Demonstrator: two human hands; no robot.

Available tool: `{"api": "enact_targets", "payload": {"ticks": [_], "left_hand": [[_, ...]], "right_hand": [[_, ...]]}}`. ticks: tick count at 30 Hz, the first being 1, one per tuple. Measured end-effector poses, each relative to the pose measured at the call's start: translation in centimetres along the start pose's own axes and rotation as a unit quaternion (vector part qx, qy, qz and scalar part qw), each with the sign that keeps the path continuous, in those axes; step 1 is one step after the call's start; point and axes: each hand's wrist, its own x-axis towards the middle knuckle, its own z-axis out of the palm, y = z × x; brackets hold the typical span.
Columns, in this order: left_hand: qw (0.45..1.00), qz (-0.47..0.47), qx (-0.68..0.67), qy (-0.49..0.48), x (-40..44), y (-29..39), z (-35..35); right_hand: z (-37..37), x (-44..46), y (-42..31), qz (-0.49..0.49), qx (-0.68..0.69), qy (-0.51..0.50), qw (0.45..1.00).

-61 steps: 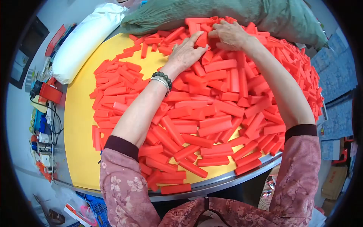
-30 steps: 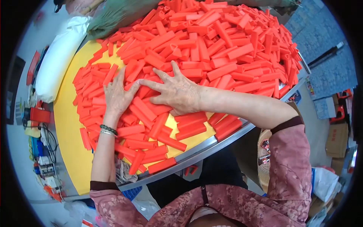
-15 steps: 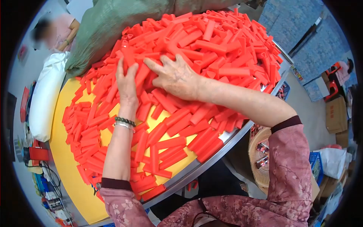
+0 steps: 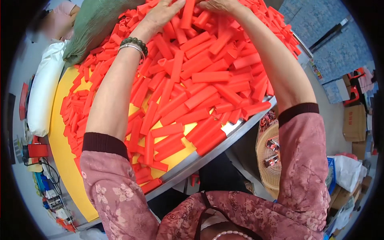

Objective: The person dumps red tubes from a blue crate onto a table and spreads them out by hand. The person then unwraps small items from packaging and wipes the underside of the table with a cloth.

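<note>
A big heap of red triangular plastic tubes [image 4: 208,78] covers the work table. At the top of the view, my left hand [image 4: 162,15] lies on the far part of the heap with its visible fingers stretched out; some fingertips are cut off by the edge. My right hand [image 4: 219,5] rests on the tubes to its right, fingers extended and partly out of view. One red tube [image 4: 187,15] stands up between the two hands, and I cannot tell whether either touches it.
A yellow sheet [image 4: 60,160] lies under the tubes, inside the metal table edge [image 4: 208,162]. A green sack [image 4: 94,28] and a white roll [image 4: 46,92] are at the left. Below my right arm sits a woven basket [image 4: 262,160]. A person [image 4: 62,20] is at the upper left.
Both hands have moved away from me across the heap, toward its far side. More tubes now lie spread in the near middle, and the view has shifted.
</note>
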Motion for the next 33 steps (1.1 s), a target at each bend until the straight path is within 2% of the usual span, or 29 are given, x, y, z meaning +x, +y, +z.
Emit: {"api": "enact_targets", "payload": {"ticks": [1,3,6,7,8,11,13,19,23,29,33], "left_hand": [[0.997,0.046,0.069,-0.011,-0.3,-0.5,-0.2],[0.989,-0.116,0.093,-0.004,-3.6,3.7,-0.7],[0.967,-0.076,0.240,0.035,-11.1,8.4,0.2],[0.959,0.042,0.272,0.063,-14.6,9.4,1.0],[0.946,0.082,0.306,0.067,-17.8,11.3,2.4],[0.934,0.045,0.330,-0.132,-24.2,15.5,5.7],[0.927,0.048,0.338,-0.154,-25.5,14.2,7.8],[0.925,0.018,0.345,-0.160,-23.5,12.8,10.9],[0.900,0.069,0.419,-0.095,-20.7,10.8,11.4],[0.892,0.043,0.442,-0.085,-15.9,9.5,11.2],[0.895,0.058,0.441,-0.035,-12.3,7.9,10.1]], "right_hand": [[0.3,-0.5,0.7,-0.031,0.013,0.065,0.997],[0.4,-3.9,1.6,-0.082,0.034,0.186,0.979],[0.8,-11.1,2.9,-0.269,0.096,0.269,0.920],[0.5,-15.3,2.1,-0.288,0.079,0.280,0.912],[0.9,-18.7,1.8,-0.295,0.055,0.267,0.916],[4.0,-26.6,2.0,-0.281,-0.019,0.174,0.943],[5.9,-29.4,1.8,-0.250,-0.029,0.108,0.962],[8.8,-27.4,2.6,-0.218,-0.022,0.131,0.967],[8.9,-24.7,2.7,-0.244,-0.015,0.209,0.947],[7.8,-19.2,3.9,-0.196,-0.086,0.228,0.950],[7.4,-15.4,4.9,-0.220,-0.083,0.263,0.936]]}}
